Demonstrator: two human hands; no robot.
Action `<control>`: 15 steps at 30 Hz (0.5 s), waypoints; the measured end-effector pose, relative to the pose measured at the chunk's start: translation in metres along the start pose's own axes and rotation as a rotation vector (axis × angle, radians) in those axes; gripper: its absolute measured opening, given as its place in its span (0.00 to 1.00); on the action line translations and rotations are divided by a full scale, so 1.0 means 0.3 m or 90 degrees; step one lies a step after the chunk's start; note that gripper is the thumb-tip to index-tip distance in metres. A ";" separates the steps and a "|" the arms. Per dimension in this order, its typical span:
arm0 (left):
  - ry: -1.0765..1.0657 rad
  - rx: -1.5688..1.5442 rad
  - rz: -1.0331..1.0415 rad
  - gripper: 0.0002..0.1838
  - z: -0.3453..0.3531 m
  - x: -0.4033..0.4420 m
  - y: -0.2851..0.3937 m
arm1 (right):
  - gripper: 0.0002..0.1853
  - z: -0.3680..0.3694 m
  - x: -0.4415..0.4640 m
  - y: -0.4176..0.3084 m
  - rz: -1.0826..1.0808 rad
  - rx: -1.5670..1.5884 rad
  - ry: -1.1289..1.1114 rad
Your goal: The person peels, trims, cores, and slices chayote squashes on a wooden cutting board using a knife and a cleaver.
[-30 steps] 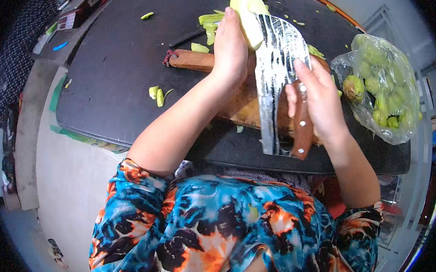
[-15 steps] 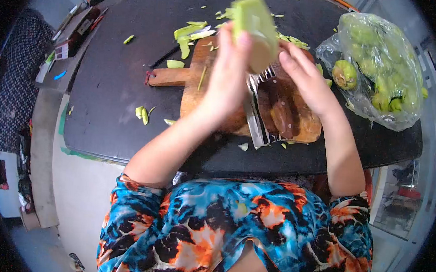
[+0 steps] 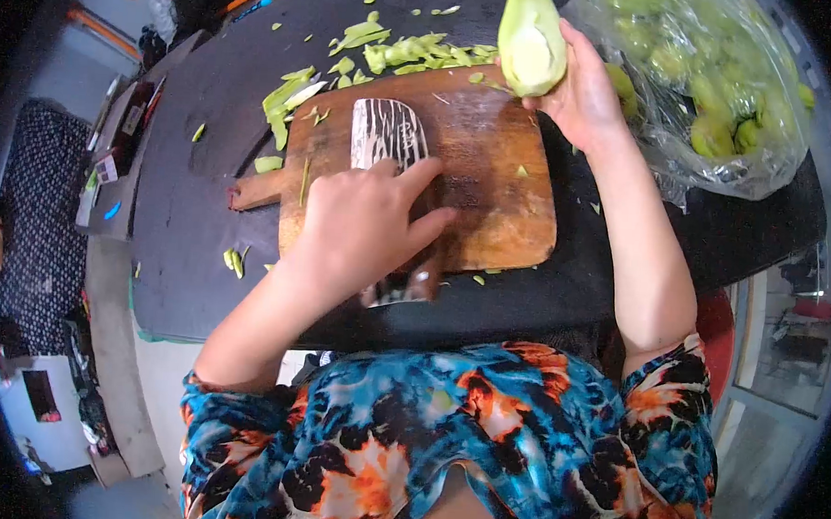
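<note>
My right hand (image 3: 584, 94) holds a peeled green mango (image 3: 532, 49) upright above the far right corner of the wooden cutting board (image 3: 493, 207); a pale cut face shows. My left hand (image 3: 361, 214) is palm down over the left half of the board, thumb and forefinger spread apart. Beneath it lies a flat black-and-white striped thing (image 3: 385, 131), partly covered by the hand. A brown handle (image 3: 424, 283), probably a knife's, shows by its near end. Whether my fingers touch either is unclear.
Green peelings (image 3: 417, 53) are strewn along the board's far edge and left side. A clear plastic bag (image 3: 721, 172) of green fruit stands at the right. The black table (image 3: 190, 266) has its near edge close to my body.
The mango has passed from my left hand to my right and moved right. My left hand has come down over the striped thing. The whole view has shifted.
</note>
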State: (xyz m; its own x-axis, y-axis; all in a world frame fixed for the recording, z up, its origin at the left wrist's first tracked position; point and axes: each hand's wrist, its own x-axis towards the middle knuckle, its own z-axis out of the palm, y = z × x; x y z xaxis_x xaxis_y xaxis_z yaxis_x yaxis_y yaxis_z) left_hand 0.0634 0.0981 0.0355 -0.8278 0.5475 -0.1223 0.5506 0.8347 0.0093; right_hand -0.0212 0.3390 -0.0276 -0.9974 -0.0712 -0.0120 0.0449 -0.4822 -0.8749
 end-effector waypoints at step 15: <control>0.346 -0.602 -0.138 0.15 -0.076 -0.157 -0.210 | 0.24 0.103 -0.061 0.026 -0.056 -0.037 0.034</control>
State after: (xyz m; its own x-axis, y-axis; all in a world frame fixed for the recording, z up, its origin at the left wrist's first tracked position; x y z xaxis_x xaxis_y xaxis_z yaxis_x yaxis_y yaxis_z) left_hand 0.0652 0.0211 0.0632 -0.9608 0.1449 0.2363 0.2772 0.4986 0.8213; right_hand -0.0008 0.3096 -0.0191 -0.9990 0.0166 0.0417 -0.0448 -0.4332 -0.9002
